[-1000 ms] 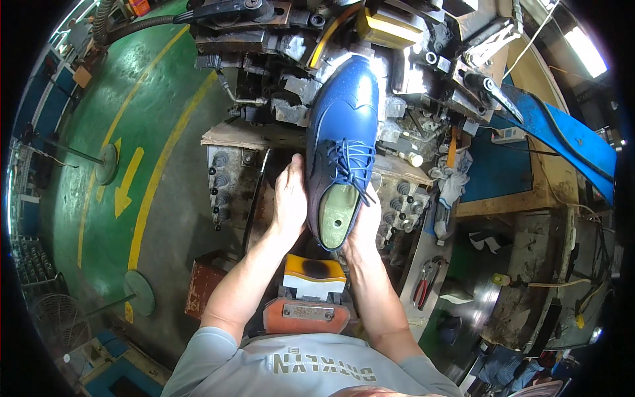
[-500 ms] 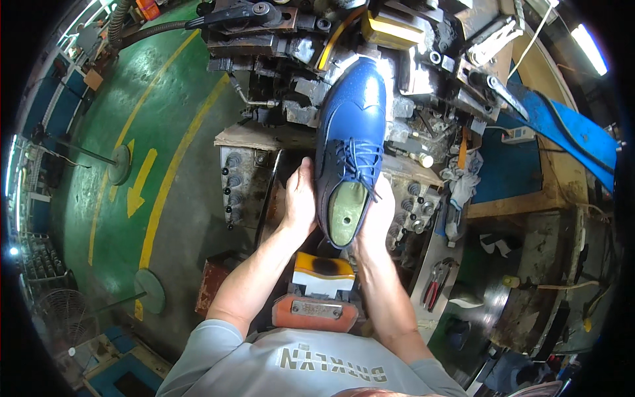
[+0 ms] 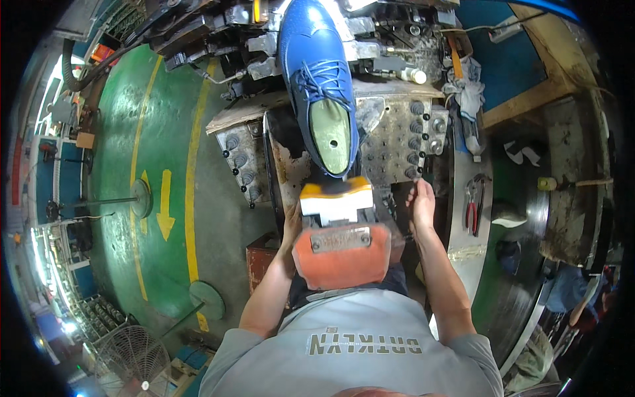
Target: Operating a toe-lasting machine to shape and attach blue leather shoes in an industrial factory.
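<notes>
Nearest you: your grey shirt, then an orange padded block (image 3: 342, 255) with a small metal plate on it, set against your front; above it a white-and-yellow pad (image 3: 336, 198).
Your left hand (image 3: 292, 221): resting at the left side of that pad, against the machine's dark edge; mostly hidden by the orange block, so you cannot tell whether its fingers are spread or curled.
Your right hand (image 3: 421, 202): to the right of the pad, fingers curled loosely against the lower edge of the studded metal panel (image 3: 397, 142); nothing visibly pinched in it.
Blue laced shoe (image 3: 319, 79): mounted on a pale green last, heel toward you and just above the yellow pad, toe pointing away into the machine's clamps (image 3: 264, 56); neither hand touches it.
To your right: red-handled pliers (image 3: 473, 208) on a grey ledge; farther, a white rag (image 3: 468, 92).
To your left: green floor (image 3: 119, 165) with yellow lines and arrow (image 3: 163, 202).
</notes>
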The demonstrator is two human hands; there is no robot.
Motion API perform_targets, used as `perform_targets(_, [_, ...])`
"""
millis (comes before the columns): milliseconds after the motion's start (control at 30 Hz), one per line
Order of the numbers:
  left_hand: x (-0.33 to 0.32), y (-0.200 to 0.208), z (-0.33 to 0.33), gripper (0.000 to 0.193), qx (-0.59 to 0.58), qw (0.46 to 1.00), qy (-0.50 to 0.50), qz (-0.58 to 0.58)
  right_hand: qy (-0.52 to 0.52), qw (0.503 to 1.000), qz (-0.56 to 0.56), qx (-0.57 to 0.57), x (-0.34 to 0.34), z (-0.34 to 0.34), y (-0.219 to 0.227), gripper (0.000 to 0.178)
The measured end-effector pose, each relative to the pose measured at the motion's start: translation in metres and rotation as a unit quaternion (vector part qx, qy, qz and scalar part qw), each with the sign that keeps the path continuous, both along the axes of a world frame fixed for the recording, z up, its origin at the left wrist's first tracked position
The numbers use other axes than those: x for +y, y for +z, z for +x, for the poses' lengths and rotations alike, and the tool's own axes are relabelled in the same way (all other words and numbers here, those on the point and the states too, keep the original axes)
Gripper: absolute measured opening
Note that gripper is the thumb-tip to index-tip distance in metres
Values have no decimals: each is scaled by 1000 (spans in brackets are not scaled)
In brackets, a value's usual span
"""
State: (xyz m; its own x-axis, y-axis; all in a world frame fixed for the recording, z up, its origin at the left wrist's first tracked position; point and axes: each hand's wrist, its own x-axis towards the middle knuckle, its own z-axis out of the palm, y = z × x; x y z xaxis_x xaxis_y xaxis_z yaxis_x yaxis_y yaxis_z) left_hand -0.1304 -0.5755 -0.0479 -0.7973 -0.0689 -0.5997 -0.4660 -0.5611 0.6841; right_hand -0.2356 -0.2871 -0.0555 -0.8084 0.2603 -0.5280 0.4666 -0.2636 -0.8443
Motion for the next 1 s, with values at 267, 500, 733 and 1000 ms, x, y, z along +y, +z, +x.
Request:
perform_targets(267, [0, -34, 20, 40, -35, 998, -49, 20, 43, 992, 73, -93, 23, 113, -67, 31])
perform_targets(500, [18, -47, 40, 42, -54, 997, -58, 8, 130, 979, 45, -151, 9, 156, -79, 31])
perform_targets(733, [30, -82, 79, 45, -132, 983, -78, -105, 157, 978, 27, -132, 30, 159, -73, 26])
perform_targets(1000, [124, -63, 118, 47, -155, 941, -262, -145, 153, 975, 127, -100, 125, 218, -73, 33])
